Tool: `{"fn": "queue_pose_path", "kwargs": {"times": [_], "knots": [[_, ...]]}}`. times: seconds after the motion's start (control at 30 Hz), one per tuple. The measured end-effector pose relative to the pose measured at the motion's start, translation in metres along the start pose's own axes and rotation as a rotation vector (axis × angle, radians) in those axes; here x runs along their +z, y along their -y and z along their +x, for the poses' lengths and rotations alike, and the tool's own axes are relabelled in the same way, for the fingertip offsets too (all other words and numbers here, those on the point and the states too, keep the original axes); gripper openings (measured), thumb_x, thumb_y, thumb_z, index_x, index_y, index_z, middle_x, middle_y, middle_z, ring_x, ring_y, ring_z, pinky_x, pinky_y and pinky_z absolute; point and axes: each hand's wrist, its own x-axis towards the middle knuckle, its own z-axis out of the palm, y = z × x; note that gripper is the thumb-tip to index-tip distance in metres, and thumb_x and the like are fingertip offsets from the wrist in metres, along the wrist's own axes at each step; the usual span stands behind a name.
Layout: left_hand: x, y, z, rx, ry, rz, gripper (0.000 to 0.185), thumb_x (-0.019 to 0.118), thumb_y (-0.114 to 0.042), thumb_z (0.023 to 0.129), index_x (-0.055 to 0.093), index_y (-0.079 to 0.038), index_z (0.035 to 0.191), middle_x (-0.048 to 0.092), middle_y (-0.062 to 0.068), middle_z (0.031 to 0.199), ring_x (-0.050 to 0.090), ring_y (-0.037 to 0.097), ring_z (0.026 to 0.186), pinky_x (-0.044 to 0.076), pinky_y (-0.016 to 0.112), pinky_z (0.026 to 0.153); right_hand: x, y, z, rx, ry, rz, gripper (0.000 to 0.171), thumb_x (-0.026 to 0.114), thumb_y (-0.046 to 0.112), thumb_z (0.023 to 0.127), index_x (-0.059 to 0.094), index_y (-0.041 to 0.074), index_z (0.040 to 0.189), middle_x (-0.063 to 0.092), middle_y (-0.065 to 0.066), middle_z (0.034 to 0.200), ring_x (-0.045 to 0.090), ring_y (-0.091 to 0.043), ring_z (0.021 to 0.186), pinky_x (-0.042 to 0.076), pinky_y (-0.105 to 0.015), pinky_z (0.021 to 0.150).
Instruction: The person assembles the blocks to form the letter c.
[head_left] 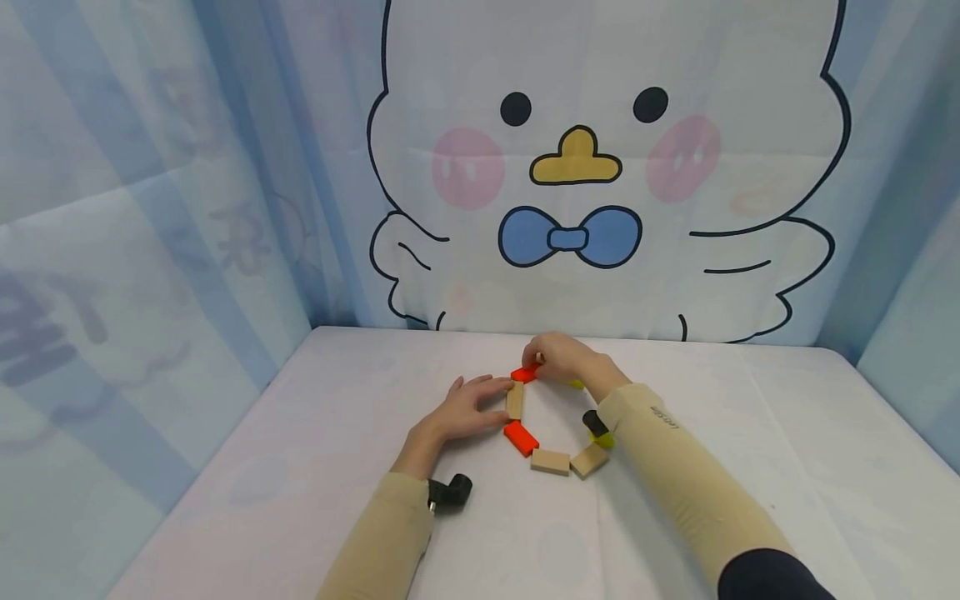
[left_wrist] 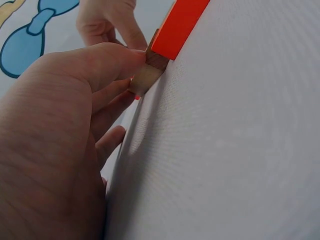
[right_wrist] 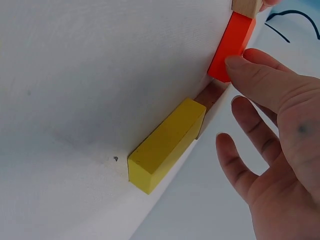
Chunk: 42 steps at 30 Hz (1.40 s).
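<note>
Surface: a table covered in white cloth (head_left: 750,467), backed by a curtain printed with a cartoon duck (head_left: 600,167).
Ring of blocks: small rectangular wooden blocks are laid end to end in an oval near the middle of the surface, a little toward its far edge.
Far red block: a red-painted wooden block (head_left: 525,374) sits at the far end of the ring; it is touched by the right hand (head_left: 564,358), whose index fingertip is pressed on it while the other fingers are spread loosely, as seen from the right wrist.
Natural block: a plain light wooden block (head_left: 514,400) on the ring's left side is met by the fingertips of the left hand (head_left: 461,412); the fingers lie nearly straight against it, with nothing gripped.
Other blocks: a second red block (head_left: 521,437), two plain blocks (head_left: 550,461) at the near end, and a yellow block (right_wrist: 167,145) just beside the far red one.
Step in hand: judged to be the aligning of the far red block with its neighbours so the ring closes.
Next move: a light nudge is called for, with the neighbouring blocks steadied so none are knocked out of line.
Wrist cameras: black units are worn on both beige sleeves (head_left: 675,467).
</note>
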Motion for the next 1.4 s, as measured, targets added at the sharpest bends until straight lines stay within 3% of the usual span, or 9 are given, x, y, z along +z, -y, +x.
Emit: {"fn": "queue_pose_path", "kwargs": {"times": [0.83, 1.1, 1.4], "knots": [[0.001, 0.002, 0.001, 0.017, 0.003, 0.008, 0.058, 0.063, -0.033, 0.096, 0.051, -0.018, 0.150, 0.047, -0.001, 0.154, 0.030, 0.028, 0.147, 0.003, 0.060, 0.119, 0.002, 0.003, 0.002, -0.003, -0.001, -0.008, 0.021, 0.068, -0.002, 0.093, 0.075, 0.012, 0.107, 0.068, -0.003, 0.110, 0.058, -0.026, 0.103, 0.050, -0.040, 0.099], [0.000, -0.001, 0.001, 0.002, 0.006, 0.009, 0.058, 0.062, -0.033, 0.096, 0.051, -0.019, 0.150, 0.047, 0.000, 0.153, 0.029, 0.028, 0.147, 0.003, 0.059, 0.120, -0.001, -0.004, -0.001, 0.059, -0.023, 0.066, 0.019, 0.064, 0.004, 0.097, 0.075, 0.013, 0.111, 0.067, -0.006, 0.115, 0.057, -0.028, 0.107, 0.049, -0.044, 0.100], [0.000, -0.001, 0.000, -0.010, 0.005, 0.009, 0.058, 0.062, -0.033, 0.095, 0.051, -0.019, 0.150, 0.048, 0.000, 0.153, 0.029, 0.028, 0.147, 0.003, 0.058, 0.120, -0.004, -0.013, -0.004, 0.072, -0.079, 0.022, 0.014, 0.069, 0.017, 0.097, 0.074, 0.009, 0.108, 0.067, -0.007, 0.111, 0.057, -0.028, 0.103, 0.050, -0.044, 0.098]]}}
